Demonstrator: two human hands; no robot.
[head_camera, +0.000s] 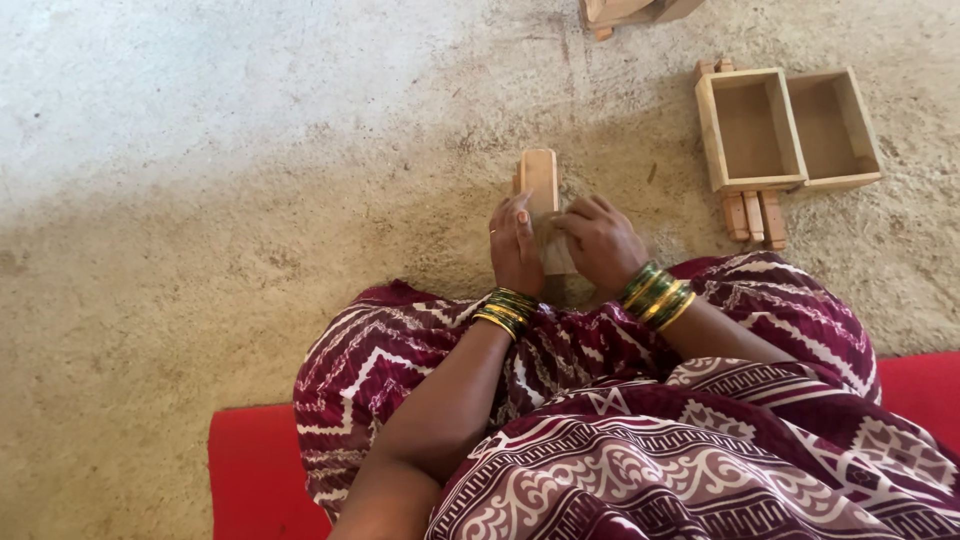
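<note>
Lower end of wooden block (540, 190) hidden under hands.

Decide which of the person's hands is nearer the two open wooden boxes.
Right. The right hand lies below-left of the open wooden boxes; the left hand is farther left, across the wooden piece.

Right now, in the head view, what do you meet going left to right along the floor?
Left hand → wooden block → right hand → small wooden sticks → two open wooden boxes.

Soft daylight, brightest top left; sharp, faint shadows.
</note>
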